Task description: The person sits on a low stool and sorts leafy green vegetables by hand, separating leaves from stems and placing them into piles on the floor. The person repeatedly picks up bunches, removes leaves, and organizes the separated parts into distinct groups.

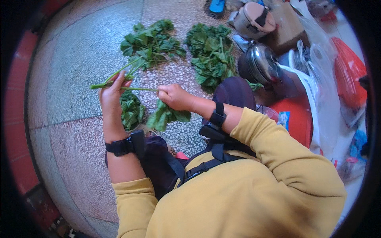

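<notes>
My left hand (111, 92) is closed around thick green stems (98, 86) of a leafy vegetable. One thin stalk (140, 88) runs from it to my right hand (176, 95), which pinches the stalk's other end. Below my right hand hang green leaves (166, 117), slightly blurred. Beyond my hands, a loose heap of leafy greens (153, 41) lies on the speckled floor, its nearest stems reaching toward my left hand. A second, denser heap of greens (209, 56) is to its right. More leaves (131, 110) lie just right of my left wrist, partly hidden by it.
Along the right stand a shiny metal pot (262, 59), a beige lidded container (244, 23) and a cardboard box (288, 25). Clear plastic bags (323, 70) and a red bag (348, 76) lie farther right. A blue brush-like object (216, 6) is at the top.
</notes>
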The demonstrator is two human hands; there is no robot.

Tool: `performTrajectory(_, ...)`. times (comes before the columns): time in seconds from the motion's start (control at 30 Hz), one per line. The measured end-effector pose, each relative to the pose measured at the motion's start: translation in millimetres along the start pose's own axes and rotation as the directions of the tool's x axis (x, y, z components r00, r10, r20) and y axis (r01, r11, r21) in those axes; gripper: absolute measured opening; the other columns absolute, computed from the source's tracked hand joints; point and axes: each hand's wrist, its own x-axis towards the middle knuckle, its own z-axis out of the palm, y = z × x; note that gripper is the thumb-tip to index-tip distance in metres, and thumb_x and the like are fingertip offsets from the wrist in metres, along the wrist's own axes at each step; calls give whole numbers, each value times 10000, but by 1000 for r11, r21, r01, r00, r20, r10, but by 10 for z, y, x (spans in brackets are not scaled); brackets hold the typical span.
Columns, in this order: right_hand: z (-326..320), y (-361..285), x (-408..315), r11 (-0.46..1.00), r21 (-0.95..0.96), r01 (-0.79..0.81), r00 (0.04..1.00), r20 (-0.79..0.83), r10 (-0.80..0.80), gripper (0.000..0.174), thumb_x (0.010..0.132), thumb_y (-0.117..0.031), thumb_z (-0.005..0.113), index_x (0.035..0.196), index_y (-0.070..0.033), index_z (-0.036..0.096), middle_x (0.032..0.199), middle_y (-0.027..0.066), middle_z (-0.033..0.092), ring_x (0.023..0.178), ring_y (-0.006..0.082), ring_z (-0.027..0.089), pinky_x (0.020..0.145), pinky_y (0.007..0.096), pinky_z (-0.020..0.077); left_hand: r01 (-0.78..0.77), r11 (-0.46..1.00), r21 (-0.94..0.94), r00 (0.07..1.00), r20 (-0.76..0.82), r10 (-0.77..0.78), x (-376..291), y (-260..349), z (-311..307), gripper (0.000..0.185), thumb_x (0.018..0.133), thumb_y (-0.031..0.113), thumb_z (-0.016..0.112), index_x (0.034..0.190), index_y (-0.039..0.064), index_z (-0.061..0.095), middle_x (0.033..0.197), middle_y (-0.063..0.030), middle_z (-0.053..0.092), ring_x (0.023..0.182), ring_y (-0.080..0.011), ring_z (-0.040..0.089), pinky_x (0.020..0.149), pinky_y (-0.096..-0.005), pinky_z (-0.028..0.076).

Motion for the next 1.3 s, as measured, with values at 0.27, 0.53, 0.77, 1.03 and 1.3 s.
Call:
performTrajectory(0.27, -551, 480, 49, 833, 450, -323, 593, -590, 548, 416, 828, -329, 405, 730, 56, 531, 644, 125, 513, 618, 207, 452, 628, 360, 393, -182, 980, -81, 958, -241, 158, 48, 321, -492, 220, 803, 129, 627, 903, -56, 561, 788, -126, 607, 667, -217, 617, 584, -279, 517)
performTrajectory(0.53, -181, 312, 743, 872, 334, -359, 864, -233, 445, 355, 832, -302, 384, 820, -14, 590, 748, 88, 582, 691, 204, 531, 648, 337, 404, -246, 968, 43, 797, -560, 227, -508, 616, -1774, 338, 861, 349, 530, 885, 13, 555, 632, -52, 532, 481, -127, 481, 425, -242, 372)
performTrajectory(0.77, 790, 614, 1502, 931, 26, -364, 929, 78, 361, 370, 833, -270, 350, 1016, -6, 533, 1041, 137, 549, 973, 298, 500, 823, 352, 378, 344, 929, 137, 651, -748, -131, -1276, -957, -3275, 293, 902, 320, 446, 897, 46, 547, 760, -31, 562, 668, -131, 511, 557, -275, 398)
performTrajectory(1.03, 2102, 599, 1816, 832, -545, -98, 988, 49, 148, 403, 806, -315, 411, 1143, -98, 461, 1093, 173, 504, 1050, 328, 460, 848, 483, 368, 826, 457, 331, 482, -834, -269, -1717, -2259, -3708, 409, 806, 289, 517, 996, -67, 454, 813, -240, 576, 721, -329, 598, 632, -401, 460)
performTrajectory(1.3, 2887, 960, 855, 756, -607, 244, 929, 370, -3, 547, 862, -391, 393, 1344, -169, 262, 1412, 124, 192, 1306, 326, 146, 966, 630, 137, 879, 251, 404, 459, -859, -226, -1401, -2439, -3326, 620, 730, 251, 542, 1239, -30, 326, 1046, -311, 513, 1012, -425, 486, 891, -448, 376)
